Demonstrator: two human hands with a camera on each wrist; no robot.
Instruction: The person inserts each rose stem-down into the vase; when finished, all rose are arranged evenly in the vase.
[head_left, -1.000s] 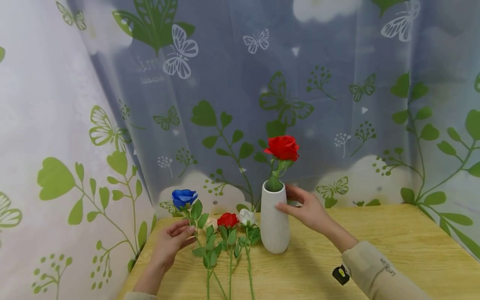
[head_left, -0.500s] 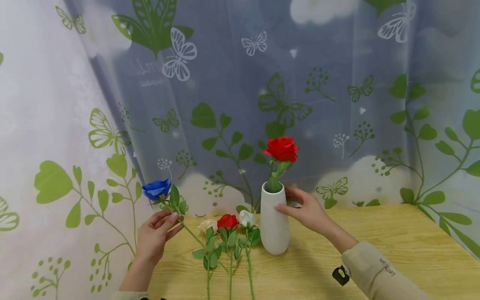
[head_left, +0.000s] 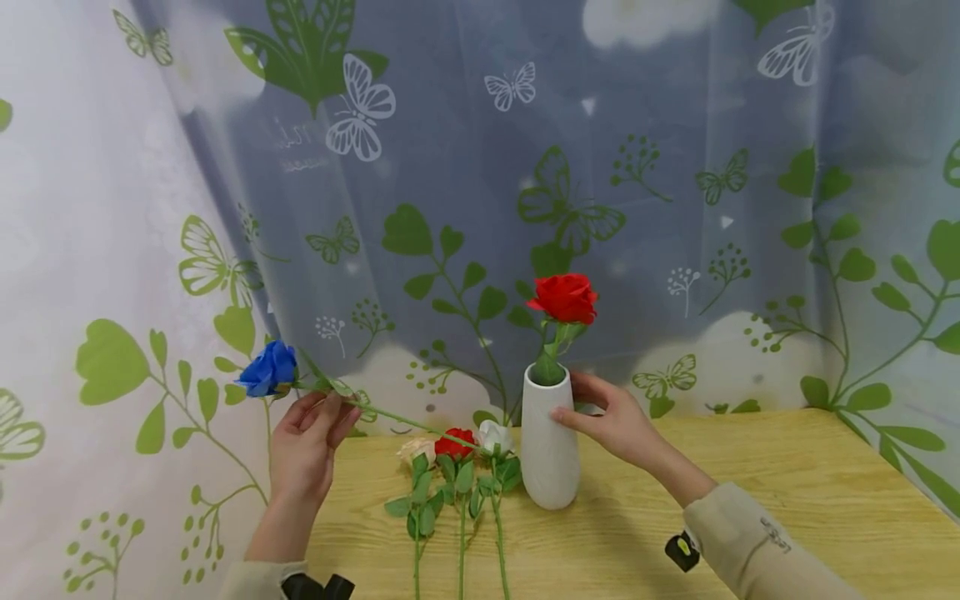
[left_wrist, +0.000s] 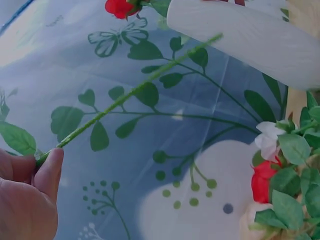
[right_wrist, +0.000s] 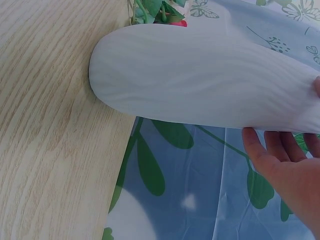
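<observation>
My left hand (head_left: 306, 454) pinches the green stem of a blue artificial rose (head_left: 270, 369) between thumb and fingers. The rose is tilted: its bloom points left and its bare stem (left_wrist: 125, 96) slants toward the vase, the end apart from it in the left wrist view. A white vase (head_left: 550, 450) stands upright on the table with one red rose (head_left: 564, 298) in it. On the vase's right side, near the rim, my right hand (head_left: 618, 417) grips it with thumb in front and fingers partly hidden behind. In the right wrist view, fingertips touch the vase wall (right_wrist: 200, 75).
Left of the vase, a cream rose (head_left: 415, 452), a red rose (head_left: 454, 442) and a white rose (head_left: 495, 436) lie side by side on the wooden table (head_left: 787, 483), stems toward me. A patterned curtain (head_left: 450, 167) hangs behind the table.
My left hand has moved left and up, lifting the blue rose off the other flowers. Its stem has swung from steep to nearly level. The right hand and vase have stayed put.
</observation>
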